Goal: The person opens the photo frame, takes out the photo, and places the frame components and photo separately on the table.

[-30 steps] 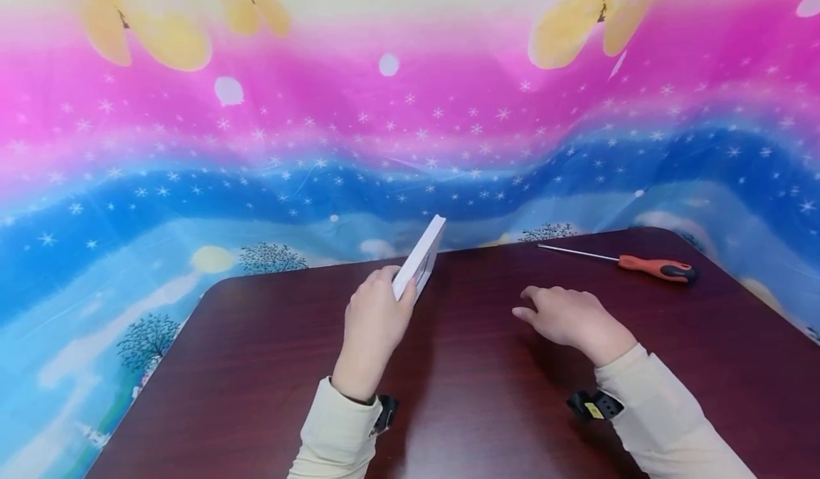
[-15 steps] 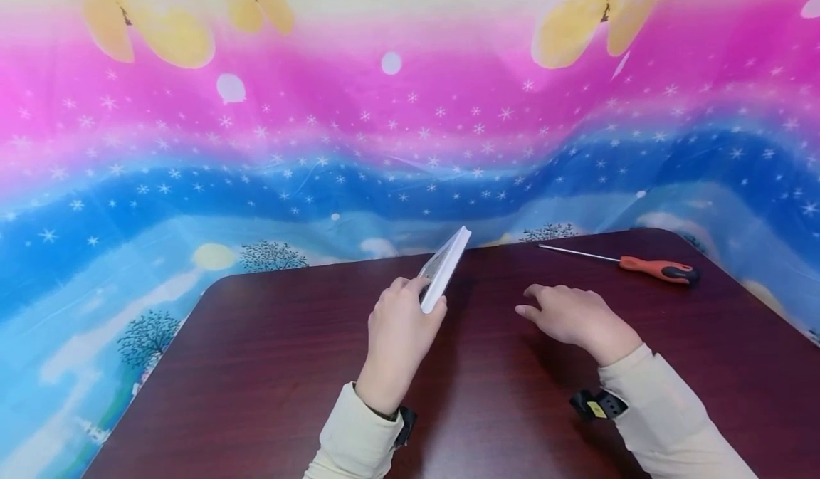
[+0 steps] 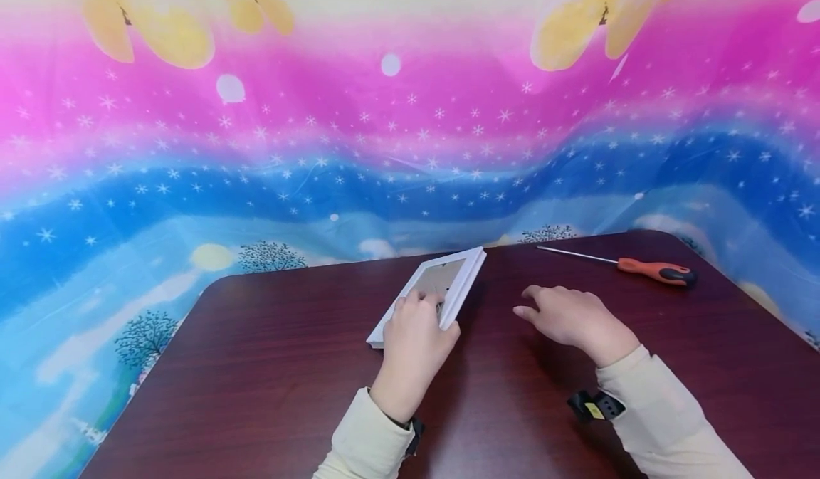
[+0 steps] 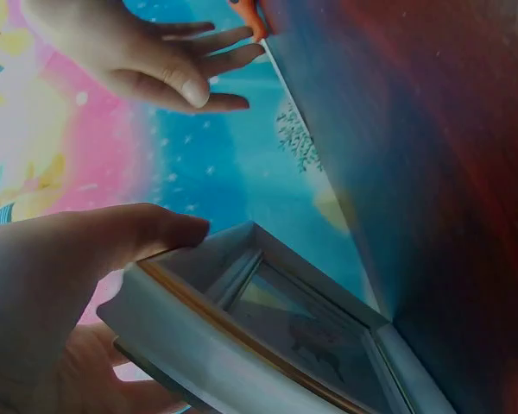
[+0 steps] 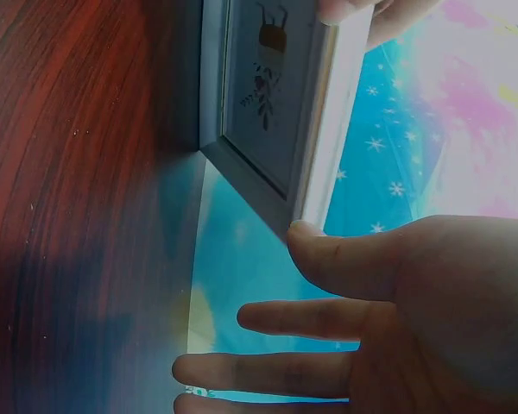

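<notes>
My left hand [image 3: 416, 347] grips a white picture frame [image 3: 464, 287] by its near right side. The frame stands tilted above the table, its grey-brown back turned up in the head view. In the left wrist view the thumb presses the rim of the frame [image 4: 198, 336]. Seen from the right wrist, the glazed front of the frame [image 5: 268, 129] shows a printed plant and an animal-like figure. My right hand [image 3: 573, 322] hovers over the table to the right, apart from the frame in the head view. Its fingers [image 5: 268, 373] are extended and hold nothing.
A screwdriver [image 3: 653, 269] with an orange and black handle lies at the back right of the dark reddish-brown table [image 3: 269, 379]. Behind the table hangs a colourful printed cloth [image 3: 384, 130] with snowflakes. Black straps show at both wrists.
My left hand has moved slightly right and nearer, turning the picture frame from edge-on so its back shows and it leans lower. The right hand and the screwdriver have stayed in place.
</notes>
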`<move>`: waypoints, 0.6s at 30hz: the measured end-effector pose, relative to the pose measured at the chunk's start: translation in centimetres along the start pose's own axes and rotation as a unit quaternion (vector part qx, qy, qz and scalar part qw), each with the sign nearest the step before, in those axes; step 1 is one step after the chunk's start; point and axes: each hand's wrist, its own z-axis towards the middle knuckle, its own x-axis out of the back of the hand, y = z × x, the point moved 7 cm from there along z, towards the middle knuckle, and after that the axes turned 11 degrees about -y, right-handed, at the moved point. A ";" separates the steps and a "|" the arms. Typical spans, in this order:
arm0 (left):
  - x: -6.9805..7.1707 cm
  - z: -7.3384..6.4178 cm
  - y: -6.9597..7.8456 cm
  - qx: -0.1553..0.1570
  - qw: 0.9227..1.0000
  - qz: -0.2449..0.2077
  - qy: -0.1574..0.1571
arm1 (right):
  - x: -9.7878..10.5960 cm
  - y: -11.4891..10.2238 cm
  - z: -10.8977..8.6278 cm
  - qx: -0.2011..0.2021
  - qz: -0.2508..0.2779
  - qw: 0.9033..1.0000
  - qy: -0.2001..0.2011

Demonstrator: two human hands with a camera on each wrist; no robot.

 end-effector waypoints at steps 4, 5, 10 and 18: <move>-0.6 -0.2 0.4 -0.006 0.999 0.036 -0.007 | -0.1 -0.1 0.0 -0.002 0.000 1.000 -0.001; -0.8 -0.3 0.5 -0.005 0.999 0.044 -0.009 | -0.1 -0.1 0.0 -0.003 0.000 1.000 -0.001; -1.4 -0.5 0.9 0.002 0.998 0.070 -0.008 | 0.0 -0.2 -0.1 -0.002 -0.001 1.000 0.000; -2.5 -0.9 1.7 -0.010 0.995 0.100 -0.001 | 0.0 -0.2 -0.1 0.000 -0.004 1.000 0.004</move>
